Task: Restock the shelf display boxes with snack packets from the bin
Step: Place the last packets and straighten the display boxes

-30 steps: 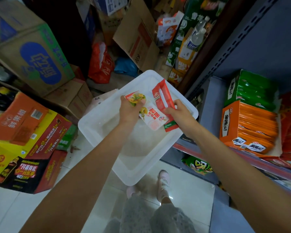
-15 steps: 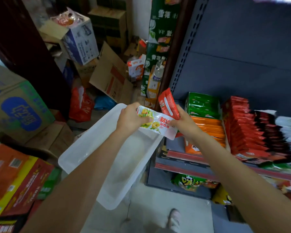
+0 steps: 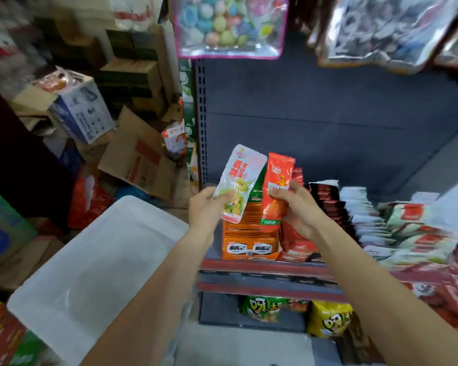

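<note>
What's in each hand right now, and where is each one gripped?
Left hand pinches the white snack packet near its lower end. Right hand grips the red snack packet around its middle.

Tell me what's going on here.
A person is restocking a snack shelf. The left hand holds a white packet, the right hand a red packet, both raised over the orange display box. The white bin sits lower left; neither packet is placed yet.
</note>
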